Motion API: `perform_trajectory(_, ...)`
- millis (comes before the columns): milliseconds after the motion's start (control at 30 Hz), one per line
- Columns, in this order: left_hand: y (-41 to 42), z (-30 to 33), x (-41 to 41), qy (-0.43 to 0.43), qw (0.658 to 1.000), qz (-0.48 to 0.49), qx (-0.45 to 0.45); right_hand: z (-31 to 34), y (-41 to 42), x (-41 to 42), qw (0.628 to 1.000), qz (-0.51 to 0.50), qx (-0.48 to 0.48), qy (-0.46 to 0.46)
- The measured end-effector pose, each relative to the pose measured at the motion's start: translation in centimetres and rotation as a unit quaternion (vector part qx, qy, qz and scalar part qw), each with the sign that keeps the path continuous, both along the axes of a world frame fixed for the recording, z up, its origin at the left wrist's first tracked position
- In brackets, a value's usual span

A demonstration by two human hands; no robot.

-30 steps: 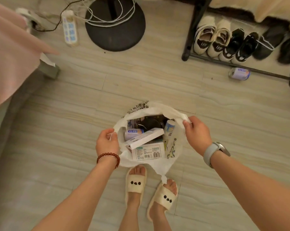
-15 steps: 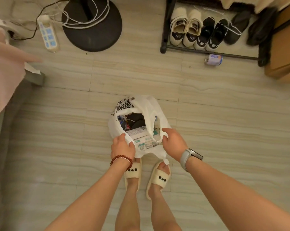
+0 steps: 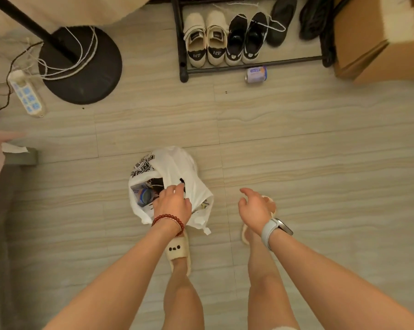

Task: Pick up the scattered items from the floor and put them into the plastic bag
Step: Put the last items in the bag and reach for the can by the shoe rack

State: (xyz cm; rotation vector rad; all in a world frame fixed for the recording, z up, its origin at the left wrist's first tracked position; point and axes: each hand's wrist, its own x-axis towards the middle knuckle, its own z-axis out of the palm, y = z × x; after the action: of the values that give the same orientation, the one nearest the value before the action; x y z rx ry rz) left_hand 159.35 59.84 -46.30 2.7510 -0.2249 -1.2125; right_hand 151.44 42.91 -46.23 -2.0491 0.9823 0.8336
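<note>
White plastic bag (image 3: 177,172) w/ black print sits on the tiled floor (image 3: 296,148), just ahead of the person's feet. Left hand (image 3: 172,203) is over the bag's near side, fingers curled into the plastic at the rim: grip clenched on the bag. Bag mouth gapes on its left side; inside, a blue-lidded container (image 3: 145,195) and some dark packaging show, rest too jumbled to tell. Red bead bracelet (image 3: 169,220) on the left wrist.

Right hand (image 3: 254,208) hangs apart from the bag, to its right, fingers loosely bent, holding nothing: grip released. Grey watch (image 3: 274,231) on that wrist.

One small can (image 3: 256,74) w/ pale blue label lies on its side on the floor, just in front of the shoe rack's (image 3: 183,67) lower bar, well apart from the bag. Rack holds a cream pair of shoes (image 3: 206,39) and a black pair (image 3: 246,39) side by side, more dark shoes further right.

Cardboard box (image 3: 377,48) at top right. Round black stand base (image 3: 82,67) at top left w/ white cord looped over it; power strip (image 3: 27,96) beside it on the left. Cream slippers: left one (image 3: 177,251) near the bag, right one mostly hidden under the right hand.
</note>
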Motion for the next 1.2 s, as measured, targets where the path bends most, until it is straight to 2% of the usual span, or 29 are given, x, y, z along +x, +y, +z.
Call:
perform_trajectory(133,-7.8,-0.4,-0.4,0.039,0.999,0.017,0.028,-0.4,-8.1,-1.0,0.999,-0.019,0.032,0.005)
perform_trajectory(267,-16.5,-1.3,-0.7,0.104,0.993,0.005,0.053,0.5,-17.4,-1.9,0.999,-0.035,0.022,0.017)
perform_trajectory(400,-25.9,-1.4,0.4,0.104,0.994,0.022,-0.021,0.6,-24.9,-2.0,0.998,-0.014,0.005,0.055)
perform_trajectory(533,-32.2,-1.0,3.1,0.080,0.993,0.000,-0.091,0.4,-29.3,0.0,0.997,-0.008,-0.005,0.075)
perform_trajectory(700,-33.6,-2.2,9.0,0.067,0.994,0.037,-0.079,-0.5,-32.5,6.0,0.998,-0.010,0.009,0.066)
perform_trajectory(867,-31.7,-7.4,16.3,0.066,0.997,0.045,-0.018,-4.7,-34.4,14.6,0.999,0.005,0.028,0.044)
perform_trajectory(1033,-30.5,-14.6,22.7,0.056,0.992,0.110,0.021,-13.6,-36.1,23.6,0.990,0.134,0.010,0.036)
perform_trajectory(1200,-30.9,-21.8,25.5,0.046,0.990,0.132,-0.008,-20.7,-36.6,29.9,0.972,0.230,-0.037,0.014)
